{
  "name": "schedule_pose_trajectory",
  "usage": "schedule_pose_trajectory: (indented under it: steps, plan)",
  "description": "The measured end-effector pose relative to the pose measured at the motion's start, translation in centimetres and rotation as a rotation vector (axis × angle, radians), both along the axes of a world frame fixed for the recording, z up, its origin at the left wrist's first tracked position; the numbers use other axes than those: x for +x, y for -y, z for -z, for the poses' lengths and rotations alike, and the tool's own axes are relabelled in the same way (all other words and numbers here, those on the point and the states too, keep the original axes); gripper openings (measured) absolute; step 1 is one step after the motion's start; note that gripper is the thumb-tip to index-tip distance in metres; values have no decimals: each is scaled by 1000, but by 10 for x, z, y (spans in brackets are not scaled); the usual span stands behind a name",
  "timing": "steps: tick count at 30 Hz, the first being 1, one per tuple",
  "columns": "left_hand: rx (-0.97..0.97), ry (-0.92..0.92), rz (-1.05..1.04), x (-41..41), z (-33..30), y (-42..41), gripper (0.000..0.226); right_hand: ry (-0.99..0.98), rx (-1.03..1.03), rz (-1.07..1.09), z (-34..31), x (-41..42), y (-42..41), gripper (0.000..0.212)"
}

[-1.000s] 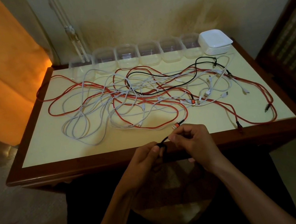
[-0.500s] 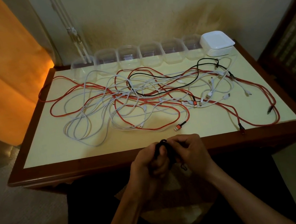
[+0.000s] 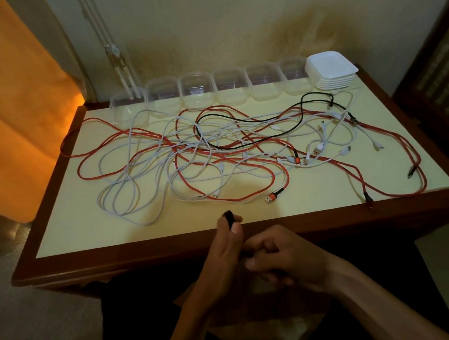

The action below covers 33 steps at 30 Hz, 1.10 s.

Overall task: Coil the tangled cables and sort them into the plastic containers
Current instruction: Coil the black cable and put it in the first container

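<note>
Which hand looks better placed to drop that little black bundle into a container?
Probably the left hand: it pinches the black coil over the table edge, nearer the clear containers. The right hand sits curled, further back.

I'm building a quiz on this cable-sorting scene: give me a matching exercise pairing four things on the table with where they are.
Things:
1. white lids stack
2. clear containers
3. black cable
4. orange USB plug

Places:
A. row along the far edge
B. far right corner
C. near edge, by the hands
D. atop the tangle, centre-right

Pairs: 1-B, 2-A, 3-D, 4-C
</note>
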State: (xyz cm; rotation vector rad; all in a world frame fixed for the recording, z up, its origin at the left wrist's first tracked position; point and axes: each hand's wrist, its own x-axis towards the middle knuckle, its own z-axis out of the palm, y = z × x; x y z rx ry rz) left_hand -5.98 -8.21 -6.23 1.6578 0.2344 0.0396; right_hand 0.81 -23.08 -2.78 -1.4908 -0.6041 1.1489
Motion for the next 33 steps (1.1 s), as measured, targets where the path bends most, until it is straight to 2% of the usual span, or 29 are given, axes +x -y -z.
schedule_pose_trajectory:
  steps: [5, 10, 14, 19, 21, 25, 28, 31, 33]
  plan:
    - [-96, -6, 43, 0, -3, -2, 46, -105, 15, 286, -6, 10, 1, 18]
    - [-40, 46, 102, 3, -1, 1, 37, -22, -2, 416, -3, 14, -1, 25]
    - [-115, 22, 189, 2, -2, 2, 40, 30, 42, 499, 1, 17, -2, 29]
    - [-187, 22, 131, 3, -6, 5, 32, 51, 119, 598, 9, 12, -8, 20]
    - [-276, 7, 113, 2, -7, 7, 35, 96, 105, 628, 15, 12, -8, 26]
    - [-430, 12, 30, -1, -9, 13, 35, 215, 99, 644, 31, 7, -10, 12]
    - [-672, 6, -28, -3, -7, 13, 29, 283, 65, 619, 35, -1, -13, 17]
    - [-923, 2, -51, -3, -10, 6, 38, 285, 2, 466, 35, -11, -13, 25]
    - [-925, 41, -79, -5, -11, 0, 46, 283, -90, 348, 34, -19, -10, 24]
